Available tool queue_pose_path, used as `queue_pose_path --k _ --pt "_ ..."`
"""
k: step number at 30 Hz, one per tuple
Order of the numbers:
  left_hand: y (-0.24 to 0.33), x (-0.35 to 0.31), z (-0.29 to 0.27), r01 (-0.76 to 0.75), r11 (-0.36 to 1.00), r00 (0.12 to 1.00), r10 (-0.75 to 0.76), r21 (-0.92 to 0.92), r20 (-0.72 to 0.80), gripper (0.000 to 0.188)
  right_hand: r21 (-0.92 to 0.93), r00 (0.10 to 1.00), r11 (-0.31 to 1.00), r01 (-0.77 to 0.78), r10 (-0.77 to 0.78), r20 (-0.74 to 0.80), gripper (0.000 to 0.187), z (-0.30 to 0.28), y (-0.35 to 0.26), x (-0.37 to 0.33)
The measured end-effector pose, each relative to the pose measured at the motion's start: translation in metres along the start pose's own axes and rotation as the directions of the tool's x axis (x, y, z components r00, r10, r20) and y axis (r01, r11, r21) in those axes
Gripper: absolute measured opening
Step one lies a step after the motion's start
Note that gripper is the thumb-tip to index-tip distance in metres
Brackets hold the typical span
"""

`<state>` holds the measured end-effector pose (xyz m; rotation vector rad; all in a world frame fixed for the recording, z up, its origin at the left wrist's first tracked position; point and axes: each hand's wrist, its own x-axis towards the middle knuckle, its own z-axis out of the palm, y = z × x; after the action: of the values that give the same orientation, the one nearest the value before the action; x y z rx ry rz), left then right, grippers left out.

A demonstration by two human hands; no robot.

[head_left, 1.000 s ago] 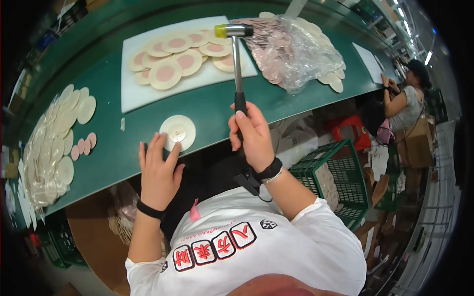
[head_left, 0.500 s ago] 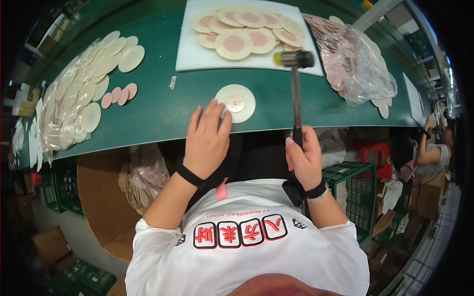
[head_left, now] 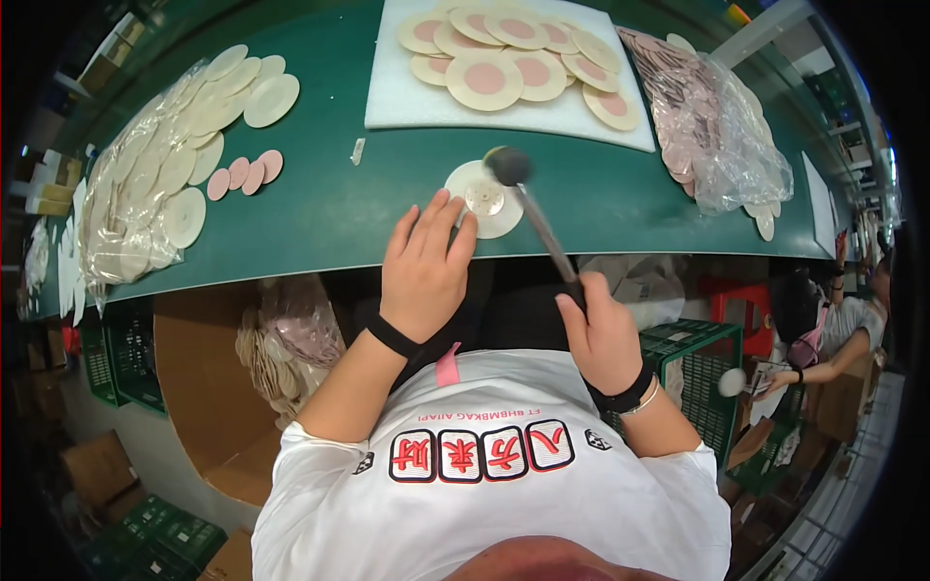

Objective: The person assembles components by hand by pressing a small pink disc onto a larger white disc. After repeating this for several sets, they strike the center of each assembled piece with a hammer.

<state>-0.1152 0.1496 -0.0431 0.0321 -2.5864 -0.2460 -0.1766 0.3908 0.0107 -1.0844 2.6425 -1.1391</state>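
Observation:
A cream disc point(head_left: 499, 223) lies flat near the front edge of the green table, with a smaller pale round piece point(head_left: 482, 197) showing small marks at its centre. Fingers stretched out, my left hand point(head_left: 426, 271) rests its fingertips at the disc's left edge. My right hand point(head_left: 605, 339) is closed round the black grip of a mallet point(head_left: 544, 232). Its dark head, slightly blurred, is over the disc's upper right part; whether it touches cannot be made out. Several cream discs with pink centres point(head_left: 486, 79) are piled on a white foam board point(head_left: 417, 114) beyond.
Bagged cream discs point(head_left: 145, 184) and several small pink discs point(head_left: 253, 177) lie on the left. Bagged pink discs point(head_left: 678, 116) lie on the right. Below the table are a cardboard box point(head_left: 199, 387) and a green crate point(head_left: 697, 378). Another person point(head_left: 843, 334) works at far right.
The mallet head has swung left and nearer, from beside the foam board to over the disc. The view has shifted slightly. Another pink-centred disc now shows at the pile's right.

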Motion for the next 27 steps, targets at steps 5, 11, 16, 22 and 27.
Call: queue_pose_path --k 5,11,16,22,27 --pt "0.000 -0.001 0.002 -0.014 1.000 1.000 0.014 0.014 -0.020 0.037 0.032 0.993 0.993 -0.116 0.114 0.043 0.019 0.003 -0.002 0.004" --pt "0.001 0.002 0.002 -0.007 1.000 1.000 0.008 0.012 -0.030 0.037 -0.112 0.983 0.990 -0.091 0.107 0.147 0.022 0.012 0.009 0.002" --pt "-0.001 0.000 0.006 0.003 1.000 0.999 -0.003 -0.004 -0.035 0.048 0.019 0.993 0.994 -0.110 0.109 0.047 0.022 0.004 -0.003 0.000" --pt "0.000 0.000 0.002 -0.004 1.000 1.000 0.005 0.024 -0.022 0.039 -0.064 0.988 0.989 -0.130 0.135 0.081 0.021 0.008 0.001 -0.004" --pt "0.000 -0.001 0.005 -0.001 1.000 0.999 0.001 -0.010 -0.035 0.056 -0.238 0.976 0.961 -0.139 0.173 0.132 0.021 0.014 0.006 -0.005"
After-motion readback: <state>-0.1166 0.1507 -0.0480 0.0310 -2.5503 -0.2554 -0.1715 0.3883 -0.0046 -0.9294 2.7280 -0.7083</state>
